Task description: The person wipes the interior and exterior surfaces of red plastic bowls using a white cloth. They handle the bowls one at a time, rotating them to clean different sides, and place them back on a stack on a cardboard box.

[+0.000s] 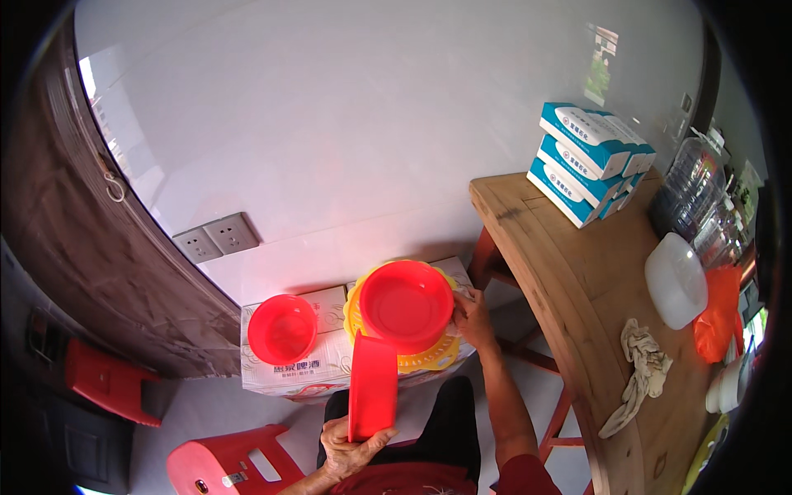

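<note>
My left hand (355,450) is closed on the lower edge of a red plastic basin (375,392), which is tipped up on its side in front of my lap. Another red basin (404,304) sits in a yellow plastic basket (429,360) with an openwork rim. My right hand (474,320) grips the basket's right rim, right beside that basin; the fingertips are partly hidden. To the left, a smaller red bowl (283,328) rests on a white printed cardboard box (264,375), and the basket is on the boxes too.
On the right stands a wooden table (569,305) with stacked blue-and-white tissue boxes (577,161), a crumpled cloth (639,371), a white plastic tub (676,280), an orange bag (718,318) and clear bottles (693,181). Red stools (235,462) stand at lower left; a wall socket (216,238) is above the boxes.
</note>
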Tool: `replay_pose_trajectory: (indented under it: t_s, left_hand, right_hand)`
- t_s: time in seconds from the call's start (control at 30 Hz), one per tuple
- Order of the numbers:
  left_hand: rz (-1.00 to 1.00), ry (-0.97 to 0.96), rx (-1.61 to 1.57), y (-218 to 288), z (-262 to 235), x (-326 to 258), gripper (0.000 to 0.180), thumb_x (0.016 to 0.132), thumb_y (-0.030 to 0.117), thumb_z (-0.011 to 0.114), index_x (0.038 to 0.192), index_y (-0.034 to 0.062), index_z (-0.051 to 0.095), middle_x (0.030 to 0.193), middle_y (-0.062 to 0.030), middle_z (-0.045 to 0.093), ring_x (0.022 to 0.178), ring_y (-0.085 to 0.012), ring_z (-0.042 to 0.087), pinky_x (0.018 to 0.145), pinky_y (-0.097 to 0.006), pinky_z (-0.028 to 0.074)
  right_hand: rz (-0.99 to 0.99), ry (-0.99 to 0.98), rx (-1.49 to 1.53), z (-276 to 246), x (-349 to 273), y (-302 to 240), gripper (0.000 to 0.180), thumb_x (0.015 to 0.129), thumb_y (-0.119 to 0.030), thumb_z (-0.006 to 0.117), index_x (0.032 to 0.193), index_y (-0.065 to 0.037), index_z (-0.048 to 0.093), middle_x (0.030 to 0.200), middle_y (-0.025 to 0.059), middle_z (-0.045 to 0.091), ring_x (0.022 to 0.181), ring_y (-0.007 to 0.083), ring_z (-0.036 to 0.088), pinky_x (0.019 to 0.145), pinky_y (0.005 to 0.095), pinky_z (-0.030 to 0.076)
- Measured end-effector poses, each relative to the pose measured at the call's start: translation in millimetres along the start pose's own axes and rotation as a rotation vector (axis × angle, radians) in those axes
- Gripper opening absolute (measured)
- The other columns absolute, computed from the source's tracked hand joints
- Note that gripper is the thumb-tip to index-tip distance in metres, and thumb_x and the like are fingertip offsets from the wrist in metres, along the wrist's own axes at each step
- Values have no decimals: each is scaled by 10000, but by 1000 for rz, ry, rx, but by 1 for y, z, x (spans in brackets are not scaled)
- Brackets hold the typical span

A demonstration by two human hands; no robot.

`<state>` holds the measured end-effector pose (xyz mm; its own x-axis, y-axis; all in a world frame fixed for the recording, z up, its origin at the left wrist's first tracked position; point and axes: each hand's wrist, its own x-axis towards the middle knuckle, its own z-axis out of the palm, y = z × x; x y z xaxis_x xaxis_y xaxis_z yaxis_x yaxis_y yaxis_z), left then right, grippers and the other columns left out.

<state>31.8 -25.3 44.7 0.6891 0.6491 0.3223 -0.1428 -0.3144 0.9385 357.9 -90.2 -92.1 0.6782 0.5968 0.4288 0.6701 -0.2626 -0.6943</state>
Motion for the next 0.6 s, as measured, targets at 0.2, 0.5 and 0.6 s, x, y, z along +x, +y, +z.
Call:
replay_pose_trajectory:
  t_s: [0.2,0.5,0.6]
  left_hand:
    - [-9,10,-2,11,3,-1,280,659,190,863,728,6,663,617,-14,631,533,-84,564,532,-246,456]
    - [20,155,125,-10,-1,-18,354,681,264,841,747,-5,620,681,-29,615,630,-109,521,610,-288,454]
    - [8,140,66,-3,5,-20,382,675,269,847,789,-3,604,716,-47,623,654,-118,526,631,-290,454]
  right_hand:
    - [76,9,-448,7,-2,-20,731,671,-177,734,1338,-171,433,1048,190,505,1017,386,507,813,464,458]
    - [-180,158,-259,-38,-33,-66,619,736,-72,657,1314,-65,433,1210,221,461,1121,395,459,963,456,388]
    - [-192,209,-172,-80,-76,-124,383,739,-22,647,1117,-45,592,1198,179,494,1108,360,489,946,427,412]
